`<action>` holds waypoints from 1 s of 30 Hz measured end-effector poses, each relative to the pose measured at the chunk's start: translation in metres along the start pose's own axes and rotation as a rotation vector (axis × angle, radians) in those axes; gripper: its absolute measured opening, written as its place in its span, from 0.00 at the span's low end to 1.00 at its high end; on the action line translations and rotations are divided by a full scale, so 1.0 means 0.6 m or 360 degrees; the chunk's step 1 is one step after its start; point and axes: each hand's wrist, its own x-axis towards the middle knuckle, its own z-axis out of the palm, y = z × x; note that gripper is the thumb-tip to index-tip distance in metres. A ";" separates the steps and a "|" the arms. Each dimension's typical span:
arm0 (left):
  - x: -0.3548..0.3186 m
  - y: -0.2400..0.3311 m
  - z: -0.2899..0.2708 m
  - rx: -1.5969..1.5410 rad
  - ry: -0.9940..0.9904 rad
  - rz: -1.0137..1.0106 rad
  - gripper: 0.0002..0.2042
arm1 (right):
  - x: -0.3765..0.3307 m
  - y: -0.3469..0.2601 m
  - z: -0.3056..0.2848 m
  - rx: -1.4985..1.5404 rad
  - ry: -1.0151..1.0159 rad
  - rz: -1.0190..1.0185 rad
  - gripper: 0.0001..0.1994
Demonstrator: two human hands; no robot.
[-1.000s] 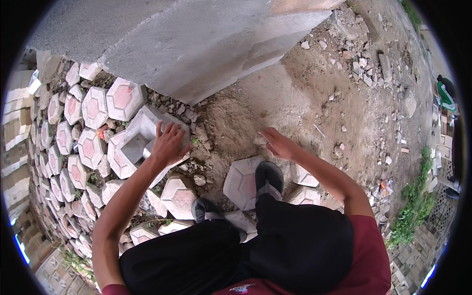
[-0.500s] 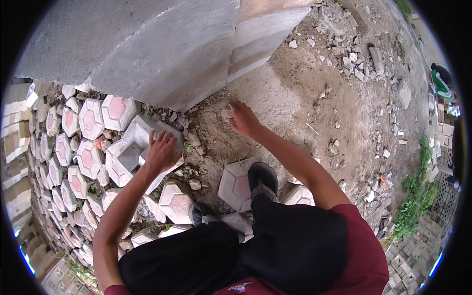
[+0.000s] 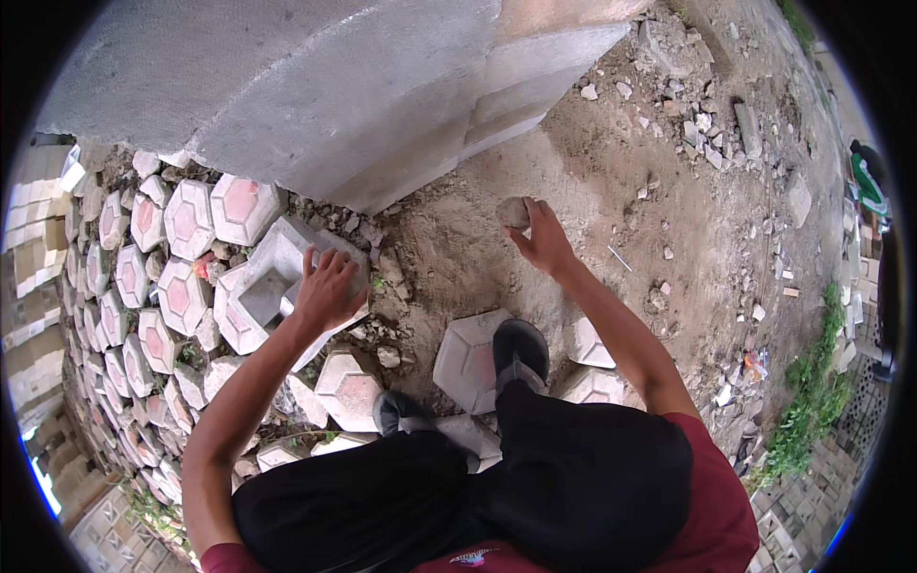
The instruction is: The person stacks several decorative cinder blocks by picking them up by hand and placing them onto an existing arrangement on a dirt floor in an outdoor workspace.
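Observation:
My left hand (image 3: 328,291) rests with spread fingers on the edge of a tilted hexagonal paving block (image 3: 279,277) that lies hollow side up beside the laid pavers. My right hand (image 3: 543,239) reaches forward over bare dirt and its fingers close around a small grey stone (image 3: 513,212) near the foot of the concrete wall (image 3: 334,86). My feet in dark shoes stand on a loose hexagonal paver (image 3: 468,361).
Rows of pink-and-grey hexagonal pavers (image 3: 181,286) cover the ground at left. Loose rubble and stones (image 3: 697,124) lie scattered on the dirt at right. Weeds (image 3: 807,401) grow along the right edge. More loose pavers (image 3: 592,368) sit by my feet.
My right hand has moved forward from near the loose paver across the dirt toward the wall and taken hold of a small stone. My left hand stays on the tilted block.

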 end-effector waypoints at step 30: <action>0.006 0.006 -0.012 0.0079 -0.0162 -0.0021 0.26 | 0.024 -0.070 0.125 -0.0039 -0.0012 -0.0182 0.33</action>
